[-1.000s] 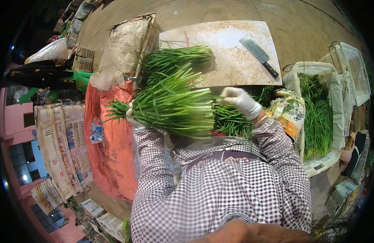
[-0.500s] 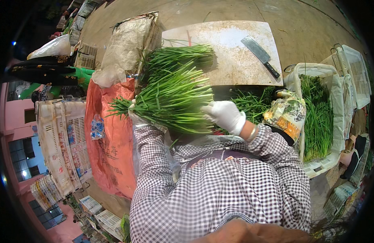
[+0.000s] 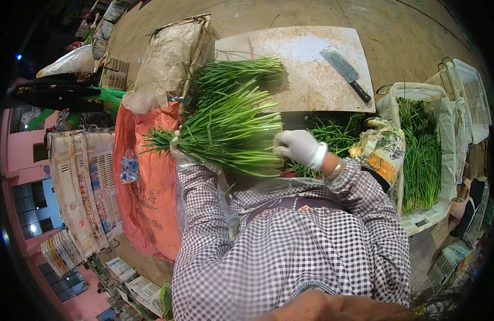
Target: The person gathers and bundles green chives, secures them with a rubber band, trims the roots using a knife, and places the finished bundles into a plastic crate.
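Note:
A bunch of long green leafy stalks (image 3: 220,139) with pale ends to the right is held in my gloved left hand (image 3: 180,152), whose fingers wrap round its leafy left part, mostly hidden by leaves. My gloved right hand (image 3: 299,147) is at the pale ends, fingers curled closed; what they pinch is too small to make out. Behind, more stalks (image 3: 231,72) lie on the left of a stained white board (image 3: 306,56), and a cleaver (image 3: 340,69) rests on its right. Loose greens (image 3: 332,134) lie under the board's front edge, partly behind my right hand.
A lined crate of greens (image 3: 418,155) stands right, beside a printed bag (image 3: 375,155). To my left are a red sack (image 3: 145,203), a sack-topped crate (image 3: 166,53) and stacked crates (image 3: 84,187). A person (image 3: 89,18) is at the far upper left.
Since a second ago my right hand has moved left and down toward the pale ends. The bunch and my left hand have shifted slightly up, with the left hand still holding it.

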`<state>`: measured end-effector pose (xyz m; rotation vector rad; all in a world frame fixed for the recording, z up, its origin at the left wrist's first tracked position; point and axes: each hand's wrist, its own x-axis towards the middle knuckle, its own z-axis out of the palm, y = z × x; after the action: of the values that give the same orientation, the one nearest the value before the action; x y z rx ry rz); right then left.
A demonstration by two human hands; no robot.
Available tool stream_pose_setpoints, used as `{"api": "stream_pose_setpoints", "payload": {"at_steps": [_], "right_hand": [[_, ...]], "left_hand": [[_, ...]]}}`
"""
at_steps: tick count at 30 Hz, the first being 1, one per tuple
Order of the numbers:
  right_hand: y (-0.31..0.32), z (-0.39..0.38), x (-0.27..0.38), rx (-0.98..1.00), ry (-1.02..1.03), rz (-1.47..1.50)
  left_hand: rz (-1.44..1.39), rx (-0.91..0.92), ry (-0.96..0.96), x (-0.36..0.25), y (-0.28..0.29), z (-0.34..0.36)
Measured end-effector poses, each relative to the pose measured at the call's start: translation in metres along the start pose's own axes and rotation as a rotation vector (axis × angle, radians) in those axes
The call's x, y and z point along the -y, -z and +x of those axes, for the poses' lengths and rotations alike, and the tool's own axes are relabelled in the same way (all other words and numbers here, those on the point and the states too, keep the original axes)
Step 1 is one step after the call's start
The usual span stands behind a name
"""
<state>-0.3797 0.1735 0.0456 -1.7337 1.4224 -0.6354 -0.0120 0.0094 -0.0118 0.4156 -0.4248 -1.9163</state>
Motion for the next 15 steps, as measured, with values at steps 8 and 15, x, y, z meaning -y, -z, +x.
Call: {"api": "stream_pose_setpoints", "payload": {"at_steps": [8, 15], "right_hand": [[0.028, -0.053, -0.105, 0.050, -0.464, -0.629], [-0.019, -0.031, -0.003, -0.087, -0.035, 0.279]], "left_hand": [[-0.062, 0.042, 0.081, 0.004, 0.006, 0.007], [-0.112, 0.101, 0.104, 0.018, -0.029, -0.001]]}}
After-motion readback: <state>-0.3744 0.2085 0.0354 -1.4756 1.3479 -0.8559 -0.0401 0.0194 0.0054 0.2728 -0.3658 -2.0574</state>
